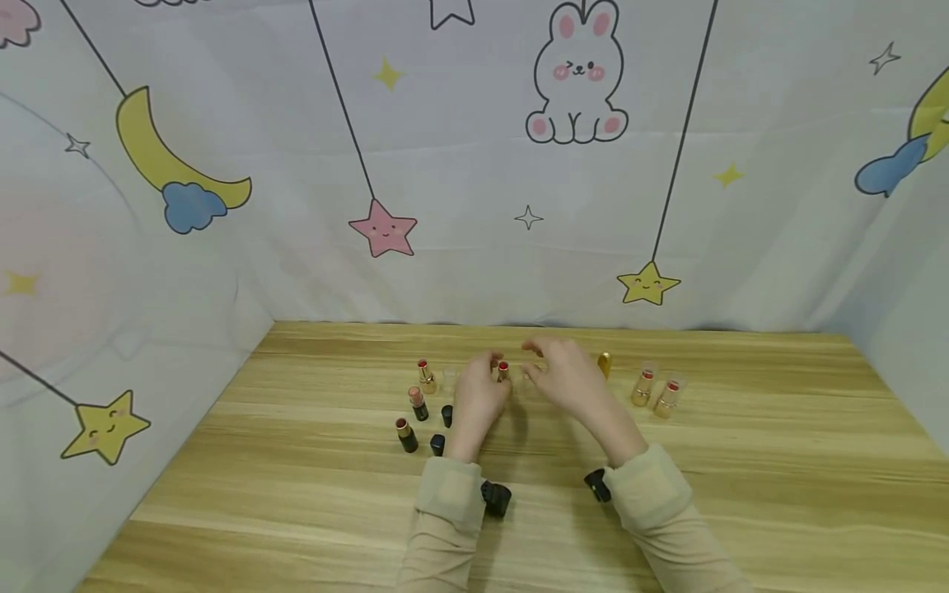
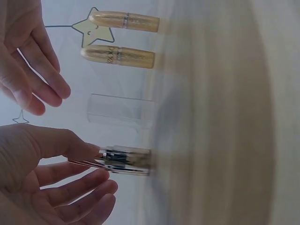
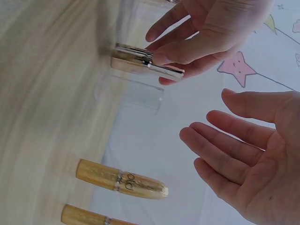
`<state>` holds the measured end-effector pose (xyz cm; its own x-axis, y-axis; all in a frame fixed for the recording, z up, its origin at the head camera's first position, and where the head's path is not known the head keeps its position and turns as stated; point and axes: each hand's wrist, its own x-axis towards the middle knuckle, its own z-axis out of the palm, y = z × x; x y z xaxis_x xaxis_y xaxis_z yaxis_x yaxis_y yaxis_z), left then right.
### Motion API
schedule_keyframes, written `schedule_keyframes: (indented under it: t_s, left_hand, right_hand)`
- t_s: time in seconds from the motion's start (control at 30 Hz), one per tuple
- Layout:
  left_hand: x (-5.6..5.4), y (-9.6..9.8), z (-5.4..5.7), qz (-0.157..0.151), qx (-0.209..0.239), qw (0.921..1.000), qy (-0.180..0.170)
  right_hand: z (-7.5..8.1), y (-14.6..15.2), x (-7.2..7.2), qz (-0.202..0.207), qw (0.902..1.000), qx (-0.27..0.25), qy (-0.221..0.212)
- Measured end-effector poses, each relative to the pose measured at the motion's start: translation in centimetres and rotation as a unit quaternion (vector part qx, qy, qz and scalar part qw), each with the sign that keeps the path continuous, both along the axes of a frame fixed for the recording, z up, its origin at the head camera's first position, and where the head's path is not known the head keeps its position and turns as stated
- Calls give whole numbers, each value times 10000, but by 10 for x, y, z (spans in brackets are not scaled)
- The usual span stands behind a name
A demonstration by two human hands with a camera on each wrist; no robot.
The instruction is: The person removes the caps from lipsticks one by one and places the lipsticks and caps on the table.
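My left hand [image 1: 480,397] pinches an uncapped red lipstick [image 1: 503,369] between thumb and fingers. Its base meets the wooden tabletop in the left wrist view, where the silvery-gold tube [image 2: 125,161] stands upright. Just beside it a clear cap [image 2: 120,108] stands on the table, also visible as a faint clear cap [image 3: 136,95] in the right wrist view. My right hand [image 1: 567,375] hovers near that cap with fingers spread and slightly bent, holding nothing. In the right wrist view the palm of the right hand [image 3: 253,154] faces the cap.
At left stand uncapped lipsticks: a red one [image 1: 426,377], a pink one [image 1: 418,403] and a dark one [image 1: 406,435], with black caps [image 1: 447,415] beside them. Rightward are a gold tube [image 1: 604,364] and two clear-capped lipsticks [image 1: 643,385]. A printed curtain [image 1: 474,272] hangs behind.
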<state>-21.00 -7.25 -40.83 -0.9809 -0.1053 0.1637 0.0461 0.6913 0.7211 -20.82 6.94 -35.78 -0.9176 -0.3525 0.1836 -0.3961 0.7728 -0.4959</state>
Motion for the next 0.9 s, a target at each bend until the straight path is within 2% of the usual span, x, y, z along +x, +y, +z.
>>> schedule_keyframes:
  t_s: [0.27,0.53,0.73,0.83,0.9]
  left_hand:
    - [8,3,20,-16,-6,9999,156]
    - [11,9,35,-24,18,9984,560]
    - [12,23,42,-441,596,9933,892]
    - [13,33,42,-751,760,9883,1087]
    - [13,39,40,-905,817,9864,1098]
  right_hand:
    - [11,19,-3,-142,9990,-358,235]
    - [18,44,-7,-371,9974,-611,63]
    - [18,52,-9,-494,9974,-513,82]
    - [16,54,-11,-510,9973,-508,107]
    - [15,55,-12,-495,9974,-524,89]
